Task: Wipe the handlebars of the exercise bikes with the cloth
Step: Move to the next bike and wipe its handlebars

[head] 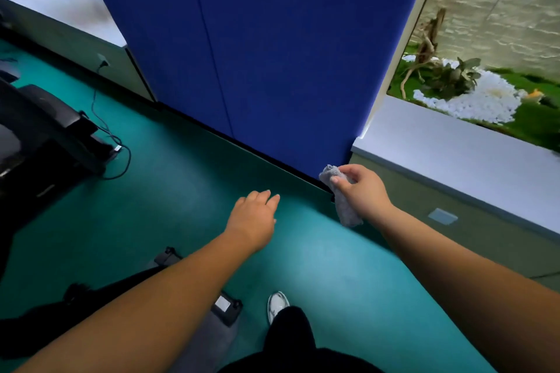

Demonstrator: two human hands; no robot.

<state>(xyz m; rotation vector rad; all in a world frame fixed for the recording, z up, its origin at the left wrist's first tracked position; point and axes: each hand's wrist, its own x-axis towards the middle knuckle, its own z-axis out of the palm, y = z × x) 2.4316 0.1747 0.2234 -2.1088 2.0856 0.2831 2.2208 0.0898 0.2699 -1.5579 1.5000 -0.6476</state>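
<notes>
Our right hand (362, 191) pinches the grey cloth (342, 200) near a blue panel (257, 54); our left hand (253, 218) hangs relaxed, fingers straight — black machine (39, 142) far left.

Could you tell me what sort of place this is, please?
Probably a gym: dark exercise machines stand plugged in on a teal floor, beside a blue wall panel and windows onto a small garden.

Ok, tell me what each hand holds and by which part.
Right hand pinches the grey cloth near its upper end; the rest hangs down. Left hand holds nothing.
</notes>
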